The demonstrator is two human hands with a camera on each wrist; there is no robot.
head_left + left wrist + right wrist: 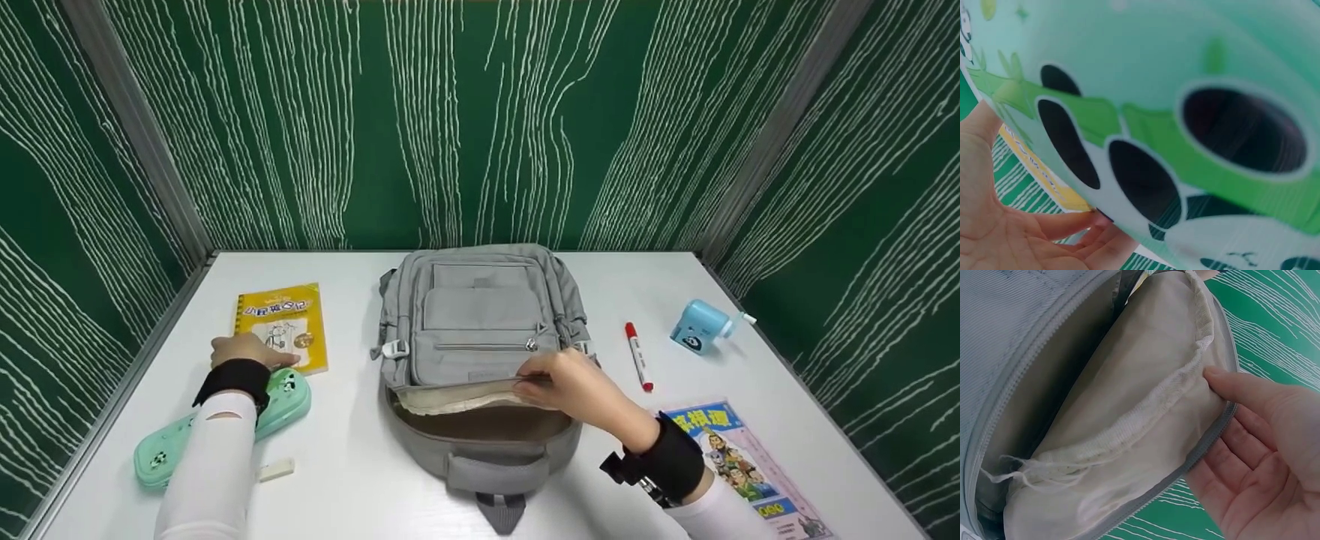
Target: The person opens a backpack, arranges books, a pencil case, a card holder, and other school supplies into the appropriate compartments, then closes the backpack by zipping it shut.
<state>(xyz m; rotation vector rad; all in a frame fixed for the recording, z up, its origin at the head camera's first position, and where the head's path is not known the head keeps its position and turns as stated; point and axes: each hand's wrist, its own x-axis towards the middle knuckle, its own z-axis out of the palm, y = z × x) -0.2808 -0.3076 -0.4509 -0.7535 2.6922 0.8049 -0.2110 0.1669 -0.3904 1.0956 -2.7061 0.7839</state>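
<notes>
My left hand [247, 351] is over the lower left part of a yellow book [313, 330], its thumb extended across the cover. In the left wrist view, thumb and fingers are spread apart, the fingertips partly hidden by a mint-green pencil case [1145, 45]. That case [285, 405], printed with pandas, lies under my left wrist. My right hand [574, 386] pinches the zipped flap edge of a grey backpack [480, 307], lifting it so the main compartment gapes. The right wrist view shows the pale lining [1157, 365] and a frayed seam beside the thumb.
A white eraser [276, 470] is right of the left forearm. Right of the backpack lie a red-and-white marker [639, 356], a small blue panda-printed device [701, 328] with a white tip, and a colourful comic book [742, 465] partly under the right wrist. Green walls enclose the white table [337, 480].
</notes>
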